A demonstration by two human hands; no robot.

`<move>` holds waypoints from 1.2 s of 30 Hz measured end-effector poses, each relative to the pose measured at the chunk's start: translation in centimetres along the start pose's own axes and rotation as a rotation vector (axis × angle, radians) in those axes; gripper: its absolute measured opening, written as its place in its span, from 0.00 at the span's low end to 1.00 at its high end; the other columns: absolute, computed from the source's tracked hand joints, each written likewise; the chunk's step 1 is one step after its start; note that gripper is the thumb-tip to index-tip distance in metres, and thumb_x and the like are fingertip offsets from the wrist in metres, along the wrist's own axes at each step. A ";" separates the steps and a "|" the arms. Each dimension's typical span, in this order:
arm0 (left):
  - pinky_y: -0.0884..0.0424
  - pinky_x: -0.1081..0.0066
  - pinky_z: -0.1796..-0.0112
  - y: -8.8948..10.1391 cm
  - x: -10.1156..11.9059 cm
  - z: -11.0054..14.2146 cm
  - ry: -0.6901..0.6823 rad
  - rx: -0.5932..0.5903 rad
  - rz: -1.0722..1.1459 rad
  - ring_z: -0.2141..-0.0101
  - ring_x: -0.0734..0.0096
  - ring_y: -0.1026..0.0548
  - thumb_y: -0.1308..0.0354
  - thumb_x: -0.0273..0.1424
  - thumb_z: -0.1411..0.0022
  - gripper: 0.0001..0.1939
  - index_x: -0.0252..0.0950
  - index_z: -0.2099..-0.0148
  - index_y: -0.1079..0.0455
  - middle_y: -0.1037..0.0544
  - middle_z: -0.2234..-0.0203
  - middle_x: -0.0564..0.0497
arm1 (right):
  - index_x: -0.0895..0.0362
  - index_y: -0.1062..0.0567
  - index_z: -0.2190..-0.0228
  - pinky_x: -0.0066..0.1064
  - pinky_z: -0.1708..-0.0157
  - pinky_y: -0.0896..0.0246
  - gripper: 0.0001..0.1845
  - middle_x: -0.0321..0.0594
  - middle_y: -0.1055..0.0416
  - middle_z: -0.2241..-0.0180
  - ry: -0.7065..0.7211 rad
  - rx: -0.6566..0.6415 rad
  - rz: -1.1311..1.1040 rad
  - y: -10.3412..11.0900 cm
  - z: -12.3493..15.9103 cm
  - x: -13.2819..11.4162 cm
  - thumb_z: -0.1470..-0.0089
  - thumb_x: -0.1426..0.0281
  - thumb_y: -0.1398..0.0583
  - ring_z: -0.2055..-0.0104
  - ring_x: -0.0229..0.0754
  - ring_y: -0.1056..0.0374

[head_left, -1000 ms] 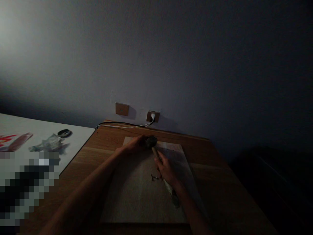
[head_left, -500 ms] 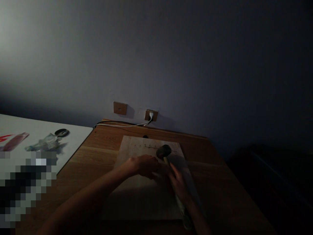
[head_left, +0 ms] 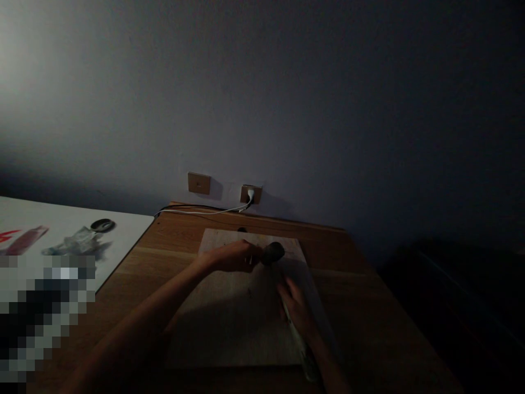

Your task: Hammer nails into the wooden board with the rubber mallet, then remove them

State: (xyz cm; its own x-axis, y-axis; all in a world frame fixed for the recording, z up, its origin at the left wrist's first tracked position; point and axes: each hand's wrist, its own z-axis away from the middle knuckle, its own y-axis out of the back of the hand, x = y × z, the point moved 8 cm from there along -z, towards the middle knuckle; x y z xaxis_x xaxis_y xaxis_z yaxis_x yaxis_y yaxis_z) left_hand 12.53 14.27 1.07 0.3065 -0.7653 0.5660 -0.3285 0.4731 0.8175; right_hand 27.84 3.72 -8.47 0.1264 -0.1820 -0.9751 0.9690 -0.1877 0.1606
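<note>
A pale wooden board (head_left: 229,328) lies on the brown wooden table (head_left: 164,241). My right hand (head_left: 296,306) is closed round the handle of a hammer (head_left: 273,253), whose dark head is near the board's far edge. My left hand (head_left: 233,256) rests on the board just left of the hammer head, its fingers pinched on a small pale nail (head_left: 250,260) held upright. The scene is very dim.
Two wall sockets sit above the table's far edge, one socket (head_left: 250,194) with a white plug and cable (head_left: 197,211) running left. A white sheet (head_left: 61,241) with a dark round object (head_left: 102,224) and clutter lies at the left.
My left hand moved from mid-board back toward the far edge with a nail pinched in it. The hammer head came down beside it. The view drifted slightly.
</note>
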 end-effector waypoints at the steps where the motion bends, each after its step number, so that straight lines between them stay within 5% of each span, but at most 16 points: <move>1: 0.34 0.79 0.70 1.1 -1.6 0.3 0.053 0.109 0.041 0.70 0.75 0.24 0.41 0.18 0.47 0.12 0.36 0.61 0.26 0.20 0.69 0.54 | 0.56 0.31 0.42 0.25 0.87 0.44 0.38 0.29 0.34 0.79 -0.027 -0.008 -0.005 -0.1 0.1 0.1 0.46 0.46 0.40 0.85 0.34 0.41; 4: 0.33 0.78 0.68 3.2 -6.8 2.3 0.251 0.407 0.009 0.70 0.75 0.24 0.44 0.21 0.44 0.11 0.36 0.60 0.25 0.19 0.68 0.53 | 0.58 0.34 0.40 0.22 0.90 0.52 0.40 0.25 0.40 0.80 -0.021 -0.035 -0.013 -0.5 0.3 -0.4 0.45 0.46 0.40 0.87 0.30 0.48; 9: 0.33 0.77 0.69 1.9 -10.9 4.1 0.322 0.492 -0.029 0.71 0.73 0.24 0.45 0.25 0.43 0.10 0.36 0.61 0.24 0.20 0.71 0.53 | 0.59 0.34 0.40 0.22 0.90 0.53 0.41 0.24 0.41 0.80 -0.026 -0.042 -0.023 -0.8 0.5 -1.1 0.47 0.46 0.40 0.87 0.30 0.48; 23: 0.32 0.76 0.66 1.8 -10.2 3.8 0.271 0.452 -0.035 0.69 0.71 0.24 0.44 0.26 0.42 0.08 0.36 0.61 0.25 0.20 0.68 0.51 | 0.58 0.38 0.37 0.22 0.90 0.53 0.42 0.25 0.39 0.79 -0.015 -0.058 -0.012 -1.2 0.3 -0.9 0.44 0.48 0.41 0.87 0.30 0.47; 29: 0.29 0.75 0.62 1.5 -11.1 4.0 0.274 0.472 0.042 0.65 0.71 0.20 0.44 0.25 0.42 0.22 0.38 0.44 0.30 0.17 0.64 0.52 | 0.56 0.37 0.37 0.22 0.90 0.50 0.37 0.25 0.39 0.79 0.070 -0.153 0.059 -4.7 -1.6 -4.1 0.41 0.51 0.43 0.87 0.29 0.46; 36: 0.29 0.75 0.65 0.9 -11.7 3.8 0.252 0.482 0.133 0.67 0.70 0.21 0.42 0.24 0.45 0.27 0.36 0.41 0.35 0.17 0.63 0.50 | 0.57 0.34 0.40 0.22 0.89 0.50 0.32 0.25 0.39 0.79 0.107 -0.247 0.142 -8.9 -3.9 -7.2 0.41 0.55 0.43 0.87 0.30 0.46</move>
State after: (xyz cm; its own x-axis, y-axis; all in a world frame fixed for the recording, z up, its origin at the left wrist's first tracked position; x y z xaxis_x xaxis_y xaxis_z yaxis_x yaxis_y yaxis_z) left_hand 5.21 22.01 -5.20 0.4192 -0.5564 0.7174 -0.7320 0.2603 0.6296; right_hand 19.19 10.46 -3.50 0.2730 -0.0844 -0.9583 0.9607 0.0747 0.2672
